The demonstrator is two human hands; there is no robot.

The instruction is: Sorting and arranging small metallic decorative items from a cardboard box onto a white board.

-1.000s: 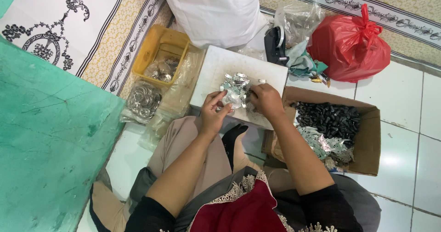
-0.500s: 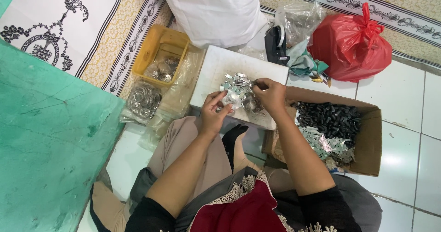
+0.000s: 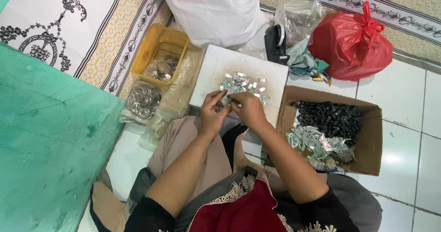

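Here both hands meet at the white board's (image 3: pixel 216 64) near edge: left hand (image 3: pixel 212 115) and right hand (image 3: pixel 248 110) fingers pinch together on one small metal piece (image 3: pixel 228 102); the pile of silvery pieces (image 3: pixel 241 83) lies at twelve o'clock, nearer the right hand.

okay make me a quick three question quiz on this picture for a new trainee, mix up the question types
1. True or false: both hands meet at the near edge of the white board.
2. What fills the back of the cardboard box? A) small black pieces B) red cloth C) coins
3. Fill in: the heap of small silvery pieces lies on the ____ board.

Key
1. True. The left hand and right hand touch fingertips there.
2. A. The black pieces lie behind a pile of silvery strips.
3. White.
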